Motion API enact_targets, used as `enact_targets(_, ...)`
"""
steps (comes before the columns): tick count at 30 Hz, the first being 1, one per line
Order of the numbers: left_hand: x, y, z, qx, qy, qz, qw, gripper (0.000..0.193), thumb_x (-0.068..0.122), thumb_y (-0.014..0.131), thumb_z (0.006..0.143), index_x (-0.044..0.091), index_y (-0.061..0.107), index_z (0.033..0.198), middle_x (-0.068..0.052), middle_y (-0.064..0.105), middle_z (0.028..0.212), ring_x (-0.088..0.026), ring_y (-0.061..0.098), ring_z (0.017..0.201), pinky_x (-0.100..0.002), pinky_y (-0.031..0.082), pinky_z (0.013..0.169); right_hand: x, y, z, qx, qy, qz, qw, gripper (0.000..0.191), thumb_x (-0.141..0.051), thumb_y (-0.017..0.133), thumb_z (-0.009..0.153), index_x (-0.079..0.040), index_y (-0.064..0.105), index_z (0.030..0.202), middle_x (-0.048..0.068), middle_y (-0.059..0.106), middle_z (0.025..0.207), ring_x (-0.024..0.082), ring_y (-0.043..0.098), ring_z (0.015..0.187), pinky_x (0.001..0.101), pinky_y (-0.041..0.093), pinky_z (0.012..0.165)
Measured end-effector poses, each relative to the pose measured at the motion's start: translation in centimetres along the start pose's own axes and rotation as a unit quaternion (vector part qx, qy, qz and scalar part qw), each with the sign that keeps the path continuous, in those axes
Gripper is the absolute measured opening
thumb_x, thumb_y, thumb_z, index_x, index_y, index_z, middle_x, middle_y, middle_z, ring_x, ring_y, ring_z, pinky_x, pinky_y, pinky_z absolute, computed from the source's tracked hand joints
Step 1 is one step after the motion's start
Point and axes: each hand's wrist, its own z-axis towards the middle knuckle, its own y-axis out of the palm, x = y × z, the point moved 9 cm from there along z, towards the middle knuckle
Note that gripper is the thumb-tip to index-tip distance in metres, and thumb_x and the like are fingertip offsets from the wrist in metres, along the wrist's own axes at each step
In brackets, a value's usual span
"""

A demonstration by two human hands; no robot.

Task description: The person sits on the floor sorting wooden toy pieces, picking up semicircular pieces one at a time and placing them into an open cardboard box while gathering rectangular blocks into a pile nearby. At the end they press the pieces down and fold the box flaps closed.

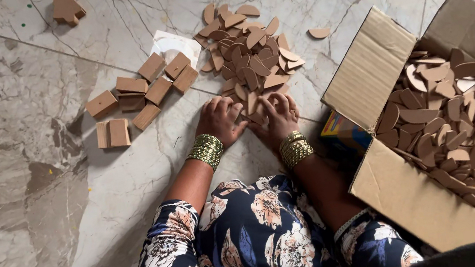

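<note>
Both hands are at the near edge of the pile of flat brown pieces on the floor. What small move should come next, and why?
Probably lift one piece clear of the pile. Both the left hand and right hand already rest with fingers on pieces at its near edge, but whether any piece is actually pinched is hard to tell. The box of similar pieces sits open on the right.
</note>
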Motion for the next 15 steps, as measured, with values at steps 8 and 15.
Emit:
enact_targets(8,-0.2,-0.3,-0.3,0.048,-0.013,0.003,0.999,0.058,0.044,0.078,0.081,0.016,0.055,0.127,-0.011,0.052,0.126,-0.034,0.053,0.115,-0.054,0.043,0.096,-1.3,0.6,0.5,0.065,-0.094,-0.014,0.993,0.046,-0.028,0.074,0.082,-0.021,0.064,0.127,0.014,0.049,0.133,0.041,0.043,0.129,0.0553,0.044,0.103)
enact_targets(15,-0.1,-1.2,0.2,-0.029,-0.064,0.024,0.997,0.096,0.054,0.08,0.067,0.021,0.043,0.149,-0.016,0.038,0.152,-0.037,0.052,0.109,-0.054,0.042,0.09,-2.3,-0.7,0.5,0.091,-0.13,0.0,0.987,0.065,-0.03,0.075,0.068,-0.021,0.059,0.13,0.027,0.035,0.148,0.053,0.035,0.136,0.0612,0.035,0.11)
